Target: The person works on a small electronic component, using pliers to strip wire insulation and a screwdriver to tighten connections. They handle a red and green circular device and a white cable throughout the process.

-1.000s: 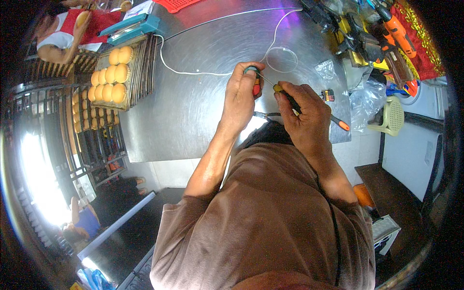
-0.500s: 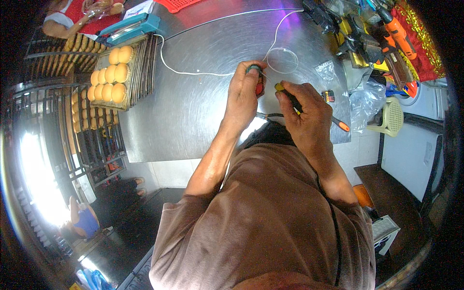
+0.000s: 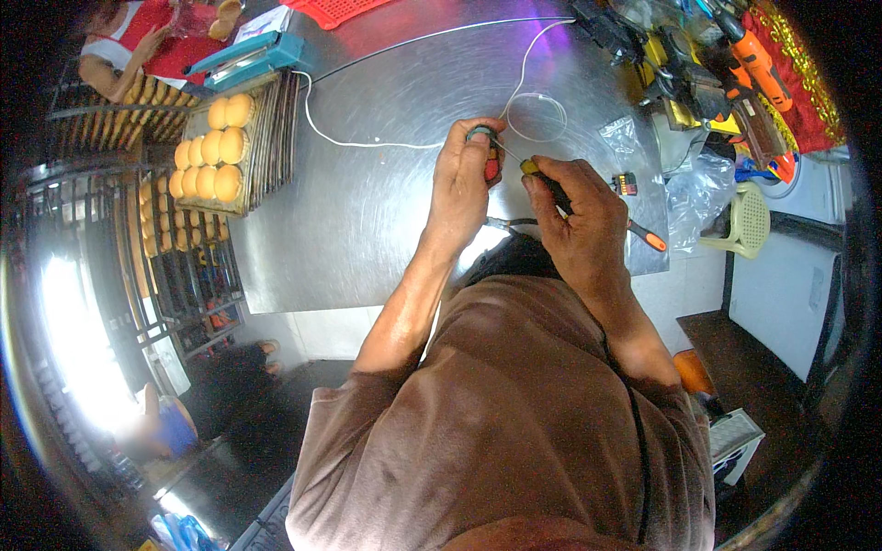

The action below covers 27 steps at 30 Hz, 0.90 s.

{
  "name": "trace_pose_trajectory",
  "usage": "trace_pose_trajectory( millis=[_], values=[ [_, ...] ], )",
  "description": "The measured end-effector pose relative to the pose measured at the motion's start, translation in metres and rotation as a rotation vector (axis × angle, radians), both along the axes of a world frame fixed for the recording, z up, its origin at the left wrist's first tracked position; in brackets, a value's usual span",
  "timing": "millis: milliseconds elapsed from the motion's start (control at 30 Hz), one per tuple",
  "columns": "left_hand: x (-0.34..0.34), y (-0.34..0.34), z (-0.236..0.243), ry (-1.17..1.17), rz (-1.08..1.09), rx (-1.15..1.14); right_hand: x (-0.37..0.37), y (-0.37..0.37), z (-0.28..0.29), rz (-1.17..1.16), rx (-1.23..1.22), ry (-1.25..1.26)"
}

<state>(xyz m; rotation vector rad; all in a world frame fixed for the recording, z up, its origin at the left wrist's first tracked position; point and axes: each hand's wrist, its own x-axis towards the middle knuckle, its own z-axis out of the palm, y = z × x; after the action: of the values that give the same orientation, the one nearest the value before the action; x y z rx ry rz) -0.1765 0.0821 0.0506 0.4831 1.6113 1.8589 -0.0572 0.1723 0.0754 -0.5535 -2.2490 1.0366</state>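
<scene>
My left hand (image 3: 458,184) is closed around a small red-and-green piece (image 3: 491,165), its thumb pressed on top. Most of that piece is hidden by the fingers. A thin white cable (image 3: 381,144) runs across the steel table to this hand, and a loop of it lies just beyond. To the right, my right hand (image 3: 588,207) grips a black-and-yellow tool handle (image 3: 554,191). Its yellow end points toward my left hand, with a small gap between them. The rest of the tool is covered by my palm.
An orange-and-black handled tool (image 3: 648,236) and a clear plastic bag (image 3: 694,197) lie right on the steel table (image 3: 312,257). Trays of round buns (image 3: 220,147) and a teal device (image 3: 253,62) stand left. An orange power tool (image 3: 763,73) is far right. Another person's arm (image 3: 110,78) shows far left.
My hands hold the same things in almost the same place. The yellow end has shifted slightly. At the far left, the other person's arm and hand have moved.
</scene>
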Motion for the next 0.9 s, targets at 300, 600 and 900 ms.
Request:
trace_pose_trajectory(
  millis=[300,600,900],
  values=[
    [-0.0012,-0.0006,-0.0011,0.020,0.016,-0.030,-0.0024,-0.0009,0.0001,-0.001,-0.029,-0.004],
    [-0.0006,-0.0029,-0.0014,0.057,0.030,-0.082,-0.0005,-0.0014,-0.0001,0.013,-0.041,-0.015],
    [-0.0019,-0.0041,-0.0049,0.053,0.016,-0.054,-0.0008,0.0002,-0.0057,0.016,-0.081,0.044]
  ],
)
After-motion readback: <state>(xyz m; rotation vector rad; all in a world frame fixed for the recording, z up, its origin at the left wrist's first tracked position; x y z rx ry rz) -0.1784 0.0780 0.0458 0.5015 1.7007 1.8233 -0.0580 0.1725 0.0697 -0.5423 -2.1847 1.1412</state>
